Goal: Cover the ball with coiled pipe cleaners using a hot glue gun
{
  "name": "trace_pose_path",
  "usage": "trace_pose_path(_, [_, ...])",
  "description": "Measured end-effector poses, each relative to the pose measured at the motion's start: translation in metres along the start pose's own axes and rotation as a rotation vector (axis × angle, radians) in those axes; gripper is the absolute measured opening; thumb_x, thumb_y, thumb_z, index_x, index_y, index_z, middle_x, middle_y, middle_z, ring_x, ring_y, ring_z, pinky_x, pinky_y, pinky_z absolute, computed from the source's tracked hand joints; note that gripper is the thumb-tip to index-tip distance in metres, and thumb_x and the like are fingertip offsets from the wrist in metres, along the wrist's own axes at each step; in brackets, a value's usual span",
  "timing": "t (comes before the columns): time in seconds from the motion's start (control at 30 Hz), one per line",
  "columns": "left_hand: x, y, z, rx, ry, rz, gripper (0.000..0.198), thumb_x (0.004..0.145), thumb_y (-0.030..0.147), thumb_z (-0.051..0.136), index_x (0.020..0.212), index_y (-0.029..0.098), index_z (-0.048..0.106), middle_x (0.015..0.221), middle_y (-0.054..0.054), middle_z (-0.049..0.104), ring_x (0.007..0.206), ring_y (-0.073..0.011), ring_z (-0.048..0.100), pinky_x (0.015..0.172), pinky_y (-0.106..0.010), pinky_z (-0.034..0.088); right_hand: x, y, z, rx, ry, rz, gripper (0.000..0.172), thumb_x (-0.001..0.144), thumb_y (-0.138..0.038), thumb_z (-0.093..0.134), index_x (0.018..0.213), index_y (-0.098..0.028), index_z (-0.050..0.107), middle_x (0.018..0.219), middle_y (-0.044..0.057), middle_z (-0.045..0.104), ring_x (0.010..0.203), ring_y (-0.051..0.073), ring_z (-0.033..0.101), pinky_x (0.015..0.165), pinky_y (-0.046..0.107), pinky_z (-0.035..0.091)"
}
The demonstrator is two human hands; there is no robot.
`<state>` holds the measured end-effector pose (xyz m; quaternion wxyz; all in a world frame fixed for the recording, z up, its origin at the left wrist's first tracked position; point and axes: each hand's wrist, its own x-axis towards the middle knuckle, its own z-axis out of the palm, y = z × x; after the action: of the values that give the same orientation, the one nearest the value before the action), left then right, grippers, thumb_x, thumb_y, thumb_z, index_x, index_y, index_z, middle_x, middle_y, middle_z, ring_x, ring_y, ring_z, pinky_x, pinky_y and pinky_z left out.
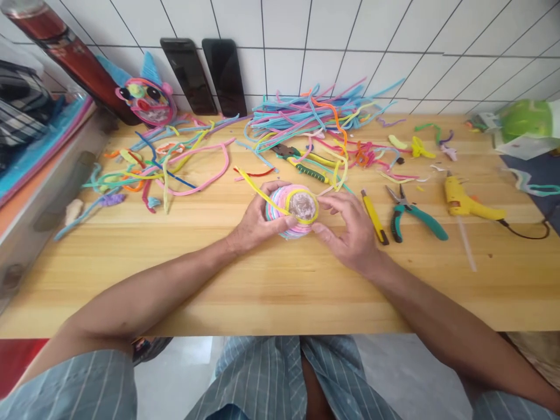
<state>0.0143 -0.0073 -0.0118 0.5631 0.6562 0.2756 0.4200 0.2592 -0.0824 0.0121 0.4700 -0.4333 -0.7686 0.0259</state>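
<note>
Between both hands is a round cup-shaped piece wrapped in pink, blue and yellow pipe cleaners [280,205], its pale fuzzy end turned up toward me. My left hand [262,219] grips its left side, thumb across the front. A yellow pipe cleaner [254,185] circles the pale end, and its loose tail sticks out to the upper left over my left hand. On the right rim, the thumb and forefinger of my right hand [347,227] press against the yellow ring; its other fingers are curled.
Behind are a pipe-cleaner heap [301,114], yellow-green pliers [304,160] and two phones [224,76]. A decorated pink figure [151,108] stands back left, above loose pipe cleaners [175,169]. Rightward lie a yellow cutter [374,217], teal pliers [415,216] and a glue gun [470,201].
</note>
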Motion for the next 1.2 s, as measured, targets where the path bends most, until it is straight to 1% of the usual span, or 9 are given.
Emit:
trace_pose_path(0.17, [0.000, -0.003, -0.003, -0.050, -0.003, -0.007, 0.089, 0.081, 0.071, 0.096, 0.147, 0.024, 0.060, 0.142, -0.013, 0.075, 0.129, -0.0301, 0.075, 0.113, -0.043, 0.062, -0.013, 0.010, 0.000, -0.012, 0.012, -0.044, 0.063, 0.104, -0.051, 0.078, 0.160, -0.029, 0.059, 0.141, 0.016, 0.077, 0.126, 0.037, 0.074, 0.098, 0.058, 0.067])
trace_pose_path(0.37, [-0.001, -0.003, 0.001, 0.026, -0.001, 0.007, 0.093, 0.079, 0.070, 0.097, 0.149, 0.024, 0.058, 0.140, -0.012, 0.075, 0.125, -0.0292, 0.075, 0.110, -0.042, 0.062, -0.015, 0.011, 0.002, 0.058, -0.006, 0.036, 0.050, 0.108, -0.045, 0.074, 0.153, -0.028, 0.062, 0.135, 0.014, 0.078, 0.112, 0.030, 0.076, 0.087, 0.048, 0.067])
trace_pose_path(0.47, [-0.003, -0.004, 0.001, 0.073, -0.017, 0.029, 0.097, 0.076, 0.071, 0.099, 0.150, 0.025, 0.056, 0.146, -0.014, 0.073, 0.130, -0.0313, 0.074, 0.116, -0.046, 0.061, -0.015, 0.010, 0.001, 0.063, -0.045, 0.106, 0.044, 0.109, -0.046, 0.071, 0.149, -0.029, 0.065, 0.135, 0.013, 0.078, 0.114, 0.030, 0.075, 0.094, 0.051, 0.067])
trace_pose_path(0.6, [-0.005, -0.002, -0.003, 0.151, 0.037, 0.011, 0.089, 0.084, 0.073, 0.092, 0.151, 0.026, 0.057, 0.151, -0.015, 0.070, 0.133, -0.0314, 0.073, 0.115, -0.047, 0.062, -0.014, 0.011, -0.004, 0.018, -0.136, 0.235, 0.044, 0.110, -0.056, 0.065, 0.145, -0.029, 0.069, 0.136, 0.015, 0.079, 0.117, 0.033, 0.075, 0.101, 0.056, 0.065])
trace_pose_path(0.73, [-0.006, -0.002, -0.007, 0.230, 0.069, 0.057, 0.080, 0.087, 0.075, 0.088, 0.148, 0.027, 0.065, 0.147, -0.014, 0.072, 0.136, -0.0333, 0.070, 0.126, -0.054, 0.055, -0.007, 0.017, -0.013, -0.060, -0.082, 0.274, 0.042, 0.110, -0.056, 0.061, 0.141, -0.030, 0.072, 0.133, 0.014, 0.080, 0.118, 0.033, 0.075, 0.103, 0.057, 0.065])
trace_pose_path(0.83, [-0.005, -0.004, -0.010, 0.233, 0.067, 0.042, 0.081, 0.089, 0.072, 0.088, 0.151, 0.026, 0.066, 0.149, -0.014, 0.070, 0.138, -0.0340, 0.070, 0.127, -0.054, 0.056, 0.006, 0.026, -0.035, -0.200, -0.040, 0.332, 0.036, 0.109, -0.052, 0.063, 0.134, -0.029, 0.075, 0.132, 0.014, 0.081, 0.122, 0.035, 0.075, 0.107, 0.059, 0.062])
trace_pose_path(0.97, [-0.004, -0.002, -0.009, 0.200, 0.033, 0.061, 0.076, 0.095, 0.069, 0.083, 0.154, 0.026, 0.062, 0.149, -0.013, 0.071, 0.138, -0.0320, 0.070, 0.124, -0.048, 0.059, 0.013, 0.050, -0.088, -0.387, -0.067, 0.523, 0.029, 0.107, -0.048, 0.068, 0.125, -0.027, 0.077, 0.127, 0.015, 0.081, 0.116, 0.036, 0.076, 0.105, 0.058, 0.060])
trace_pose_path(1.1, [-0.002, 0.003, -0.004, 0.275, -0.004, 0.151, 0.066, 0.103, 0.070, 0.072, 0.153, 0.027, 0.066, 0.157, -0.014, 0.068, 0.153, -0.0350, 0.061, 0.137, -0.055, 0.047, -0.016, 0.084, -0.139, -0.531, -0.091, 0.583, 0.028, 0.101, -0.056, 0.077, 0.104, -0.028, 0.078, 0.109, 0.018, 0.081, 0.107, 0.040, 0.075, 0.099, 0.058, 0.058])
trace_pose_path(1.2, [-0.002, 0.005, -0.002, 0.330, -0.001, 0.195, 0.064, 0.107, 0.069, 0.065, 0.157, 0.029, 0.065, 0.161, -0.013, 0.066, 0.160, -0.0353, 0.055, 0.142, -0.058, 0.041, -0.048, 0.098, -0.158, -0.594, -0.059, 0.550, 0.026, 0.098, -0.057, 0.080, 0.096, -0.032, 0.076, 0.097, 0.017, 0.078, 0.105, 0.044, 0.073, 0.094, 0.060, 0.057])
